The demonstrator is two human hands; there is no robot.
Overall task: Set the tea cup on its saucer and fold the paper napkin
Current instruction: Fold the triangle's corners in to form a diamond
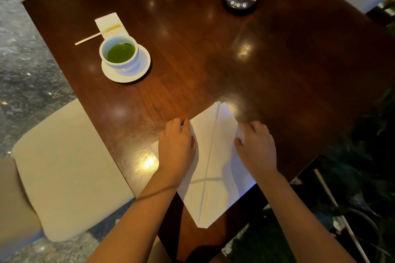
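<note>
A white tea cup (119, 53) holding green tea stands on its white saucer (142, 66) at the left of the dark wooden table (235, 60). The white paper napkin (215, 156) lies at the table's near edge, a crease running down its middle, its near corner hanging past the edge. My left hand (176, 149) rests on the napkin's left side, fingers curled at its left edge. My right hand (255, 145) grips the napkin's right edge, fingers curled round the lifted paper.
A small folded paper (111, 24) with a wooden stirrer (96, 35) across it lies behind the cup. A menu stand with a button base (240, 0) stands at the far side. A beige seat cushion (64, 168) is left of the table; plants are at the right.
</note>
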